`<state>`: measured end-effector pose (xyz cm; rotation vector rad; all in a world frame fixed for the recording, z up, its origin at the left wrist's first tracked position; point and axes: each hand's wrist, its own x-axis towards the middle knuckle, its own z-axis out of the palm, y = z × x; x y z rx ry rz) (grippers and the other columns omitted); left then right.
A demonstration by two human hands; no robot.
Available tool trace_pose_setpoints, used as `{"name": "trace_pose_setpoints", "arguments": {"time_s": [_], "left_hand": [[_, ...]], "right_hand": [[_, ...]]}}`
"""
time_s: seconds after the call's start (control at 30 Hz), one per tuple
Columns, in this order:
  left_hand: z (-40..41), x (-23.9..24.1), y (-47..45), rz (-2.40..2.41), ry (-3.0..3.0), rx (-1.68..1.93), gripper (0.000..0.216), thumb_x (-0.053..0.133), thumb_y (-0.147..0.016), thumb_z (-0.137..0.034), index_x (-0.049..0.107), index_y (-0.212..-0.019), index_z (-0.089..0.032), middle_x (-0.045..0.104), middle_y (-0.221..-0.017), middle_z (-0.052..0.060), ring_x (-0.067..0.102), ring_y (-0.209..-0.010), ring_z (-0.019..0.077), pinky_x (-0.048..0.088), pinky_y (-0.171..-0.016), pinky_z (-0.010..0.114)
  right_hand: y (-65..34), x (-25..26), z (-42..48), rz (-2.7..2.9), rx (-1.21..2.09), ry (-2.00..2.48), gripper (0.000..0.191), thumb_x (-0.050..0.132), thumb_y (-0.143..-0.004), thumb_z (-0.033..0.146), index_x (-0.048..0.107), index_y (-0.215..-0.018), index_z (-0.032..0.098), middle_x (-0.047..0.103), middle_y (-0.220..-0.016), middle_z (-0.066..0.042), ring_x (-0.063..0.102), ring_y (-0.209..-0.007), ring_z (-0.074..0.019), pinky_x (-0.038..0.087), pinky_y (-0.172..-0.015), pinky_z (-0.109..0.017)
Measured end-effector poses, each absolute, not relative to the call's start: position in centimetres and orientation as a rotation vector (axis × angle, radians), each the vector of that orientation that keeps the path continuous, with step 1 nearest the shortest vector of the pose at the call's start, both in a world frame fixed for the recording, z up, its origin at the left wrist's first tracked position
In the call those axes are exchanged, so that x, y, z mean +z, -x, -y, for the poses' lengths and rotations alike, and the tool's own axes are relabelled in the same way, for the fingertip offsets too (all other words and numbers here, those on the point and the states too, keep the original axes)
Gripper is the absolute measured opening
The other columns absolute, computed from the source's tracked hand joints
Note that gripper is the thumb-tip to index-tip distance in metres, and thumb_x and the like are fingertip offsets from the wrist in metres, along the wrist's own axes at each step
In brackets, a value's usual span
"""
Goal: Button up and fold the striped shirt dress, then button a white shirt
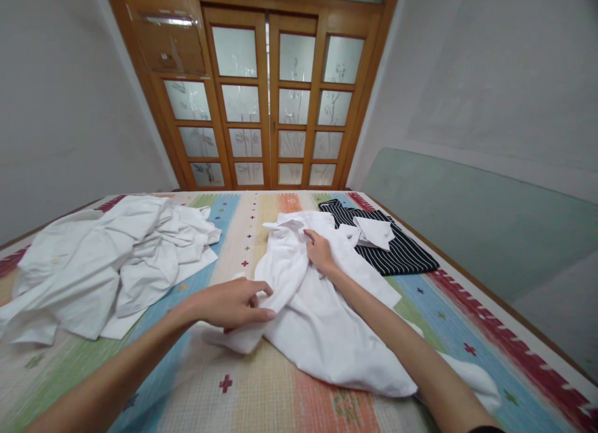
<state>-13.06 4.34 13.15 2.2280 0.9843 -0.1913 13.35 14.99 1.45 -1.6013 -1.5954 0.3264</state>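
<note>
A white shirt (327,333) lies spread and creased in front of me, its collar end away from me and one sleeve stretching to the right under my right forearm. My right hand (320,251) is on the upper part of the shirt, fingers bent and closed on the cloth near the collar; the fingertips are partly hidden. At the shirt's left side is my left hand (240,302), its thumb and forefinger apart beside the cloth's edge and its other fingers curled. Nothing shows between them.
A heap of crumpled white cloth (93,258) lies on the left. At the right rear is a folded black-and-white striped garment (402,249) with a small white folded cloth (375,232) on it. Everything rests on a colourful striped cover (247,383). Wooden glazed doors (271,96) stand behind.
</note>
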Motion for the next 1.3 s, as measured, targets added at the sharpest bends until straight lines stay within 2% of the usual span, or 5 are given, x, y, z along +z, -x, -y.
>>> {"name": "trace_pose_setpoints", "arguments": {"time_s": [0.23,0.57,0.73,1.03,1.3], "left_hand": [[-5.4,13.1,10.5,-0.860,-1.945,0.305,0.038,0.044,-0.091,-0.047,0.060,-0.109,-0.017,0.070,-0.075,0.003,0.055,-0.043,0.0098,0.042,-0.042,0.020],[-16.6,5.6,9.6,-1.301,-1.281,1.034,0.023,0.065,-0.069,-0.006,0.063,-0.090,-0.014,0.070,-0.086,0.006,0.064,-0.058,0.0104,0.052,-0.057,0.021],[-18.4,4.9,7.6,-1.230,-1.124,1.014,0.030,0.060,-0.067,0.001,0.063,-0.095,-0.011,0.067,-0.077,0.004,0.059,-0.049,0.0082,0.048,-0.047,0.019],[-19.1,5.7,6.3,-1.079,-1.294,0.753,0.033,0.062,-0.059,-0.002,0.067,-0.090,-0.012,0.049,-0.052,-0.006,0.037,-0.037,0.0031,0.022,-0.034,0.014],[-20.6,4.8,5.3,-1.145,-1.741,0.667,0.034,0.069,-0.058,-0.023,0.065,-0.090,-0.014,0.064,-0.070,0.000,0.056,-0.057,0.0136,0.042,-0.050,0.022]], "right_hand": [[-13.9,0.6,-16.2,1.120,0.568,1.344,0.039,0.042,-0.064,0.009,0.060,-0.097,0.019,0.072,-0.098,-0.005,0.065,-0.097,-0.0191,0.048,-0.089,-0.032],[-14.2,0.6,-15.8,0.996,0.616,1.297,0.042,0.038,-0.059,0.014,0.054,-0.097,0.022,0.066,-0.086,-0.001,0.061,-0.080,-0.0180,0.047,-0.074,-0.027],[-14.1,0.9,-15.6,1.123,0.533,1.306,0.032,0.036,-0.062,0.015,0.062,-0.080,0.020,0.070,-0.090,-0.004,0.061,-0.094,-0.0197,0.044,-0.092,-0.031],[-14.0,0.6,-15.8,1.164,0.600,1.284,0.047,0.039,-0.062,0.013,0.070,-0.097,0.018,0.072,-0.107,-0.004,0.062,-0.104,-0.0199,0.043,-0.098,-0.032],[-14.0,0.5,-15.8,1.178,0.597,1.258,0.052,0.041,-0.062,0.011,0.071,-0.105,0.017,0.071,-0.111,-0.005,0.062,-0.109,-0.0203,0.041,-0.103,-0.033]]}}
